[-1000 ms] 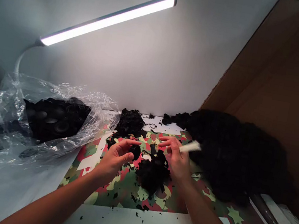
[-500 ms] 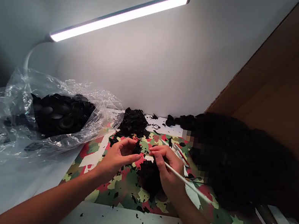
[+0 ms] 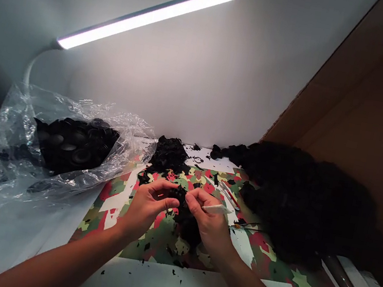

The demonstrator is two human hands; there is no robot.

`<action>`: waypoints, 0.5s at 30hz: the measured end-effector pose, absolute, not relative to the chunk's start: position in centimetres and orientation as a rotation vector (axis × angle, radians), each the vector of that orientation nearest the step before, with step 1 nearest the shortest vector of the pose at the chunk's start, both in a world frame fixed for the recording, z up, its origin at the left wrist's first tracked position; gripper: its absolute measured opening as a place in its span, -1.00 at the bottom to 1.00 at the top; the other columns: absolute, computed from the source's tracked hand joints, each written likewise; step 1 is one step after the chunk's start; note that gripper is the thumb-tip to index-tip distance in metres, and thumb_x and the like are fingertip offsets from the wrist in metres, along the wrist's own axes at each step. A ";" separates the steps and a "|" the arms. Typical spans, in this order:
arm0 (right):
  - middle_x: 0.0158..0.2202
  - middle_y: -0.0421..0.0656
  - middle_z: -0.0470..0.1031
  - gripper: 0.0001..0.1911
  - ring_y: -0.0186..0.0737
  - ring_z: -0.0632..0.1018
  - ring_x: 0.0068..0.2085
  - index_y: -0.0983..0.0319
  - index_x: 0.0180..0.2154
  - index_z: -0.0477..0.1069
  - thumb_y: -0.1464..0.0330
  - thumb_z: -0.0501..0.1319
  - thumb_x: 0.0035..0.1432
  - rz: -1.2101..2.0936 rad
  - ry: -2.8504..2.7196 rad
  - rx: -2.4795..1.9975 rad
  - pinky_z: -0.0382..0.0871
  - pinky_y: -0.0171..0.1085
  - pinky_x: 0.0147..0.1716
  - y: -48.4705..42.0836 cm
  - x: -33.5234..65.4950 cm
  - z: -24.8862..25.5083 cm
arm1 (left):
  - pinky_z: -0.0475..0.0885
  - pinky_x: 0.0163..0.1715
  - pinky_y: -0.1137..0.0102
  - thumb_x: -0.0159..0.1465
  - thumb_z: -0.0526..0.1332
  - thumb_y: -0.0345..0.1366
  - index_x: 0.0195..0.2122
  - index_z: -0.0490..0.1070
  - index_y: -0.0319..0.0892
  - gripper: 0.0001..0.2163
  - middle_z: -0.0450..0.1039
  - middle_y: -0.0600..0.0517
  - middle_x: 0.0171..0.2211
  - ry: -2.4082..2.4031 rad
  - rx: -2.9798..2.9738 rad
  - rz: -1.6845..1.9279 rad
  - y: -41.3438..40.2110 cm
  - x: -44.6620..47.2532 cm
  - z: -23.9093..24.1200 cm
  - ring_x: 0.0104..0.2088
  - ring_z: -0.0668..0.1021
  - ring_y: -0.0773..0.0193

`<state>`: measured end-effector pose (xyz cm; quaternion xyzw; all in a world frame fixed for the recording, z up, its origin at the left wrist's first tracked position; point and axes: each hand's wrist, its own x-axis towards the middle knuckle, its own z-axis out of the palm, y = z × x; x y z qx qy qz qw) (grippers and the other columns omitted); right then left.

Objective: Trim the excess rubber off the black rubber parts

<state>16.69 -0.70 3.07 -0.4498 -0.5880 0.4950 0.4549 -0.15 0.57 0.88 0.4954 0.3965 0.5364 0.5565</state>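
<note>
My left hand (image 3: 149, 203) is closed, thumb and fingers pinching a small black part (image 3: 177, 193) that looks like rubber, its exact shape partly covered. A slim white stick-like tool (image 3: 216, 209) is gripped by my right hand (image 3: 206, 218); its front end is hidden by the fingers. The right fingertips meet the black part's right side. Beneath both hands lies a small heap of black pieces (image 3: 190, 232) on a camouflage-patterned sheet (image 3: 136, 247), with black scraps scattered about.
On the left, a clear plastic bag (image 3: 132, 145) holds many black round parts (image 3: 80, 141). A pile of black scraps (image 3: 169, 154) sits behind my hands. At right are a large dark heap (image 3: 306, 208), a red-handled cutter (image 3: 232, 196) and tweezers-like metal tool (image 3: 245, 226). A lit lamp (image 3: 151, 15) hangs above.
My right hand has moved left, so its fingertips are now at the black part. The white tool has swung and appears shorter. My left hand keeps its pinch.
</note>
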 end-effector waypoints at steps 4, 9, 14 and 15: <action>-0.53 -0.31 0.09 -0.61 -0.36 0.13 -0.49 0.21 -0.49 0.26 0.10 0.19 0.27 1.291 -1.370 -1.053 0.02 -0.32 -0.49 -0.6 16.4 2.8 | 0.48 -0.38 0.50 0.01 0.50 -0.28 -0.35 0.61 -0.17 -0.81 0.55 0.06 -0.40 0.918 1.081 1.337 0.7 -0.1 0.8 -0.38 0.54 0.34; -0.53 -0.30 0.11 -0.62 -0.34 0.15 -0.48 0.22 -0.42 0.38 0.07 0.16 0.29 1.196 -1.487 -1.104 0.02 -0.31 -0.49 0.0 17.1 1.9 | 0.45 -0.43 0.51 -0.04 0.51 -0.34 -0.42 0.60 -0.18 -0.83 0.49 0.09 -0.46 0.995 1.157 1.289 1.0 -0.4 1.2 -0.42 0.52 0.36; -0.45 -0.22 0.27 -0.51 -0.26 0.34 -0.39 0.19 -0.30 0.52 0.11 -0.07 0.43 0.930 -1.468 -1.090 0.21 -0.27 -0.36 0.9 18.5 1.9 | 0.48 -0.35 0.44 0.00 0.48 -0.34 -0.40 0.61 -0.19 -0.86 0.52 0.05 -0.42 1.053 1.278 1.210 1.2 -0.7 0.9 -0.39 0.56 0.29; -0.39 -0.18 0.33 -0.55 -0.24 0.38 -0.36 0.18 -0.26 0.53 0.14 -0.05 0.44 0.872 -1.514 -1.077 0.25 -0.25 -0.31 0.9 18.6 2.0 | 0.48 -0.33 0.42 0.02 0.47 -0.33 -0.39 0.61 -0.18 -0.87 0.54 0.04 -0.41 1.055 1.301 1.193 1.2 -0.8 0.9 -0.37 0.57 0.27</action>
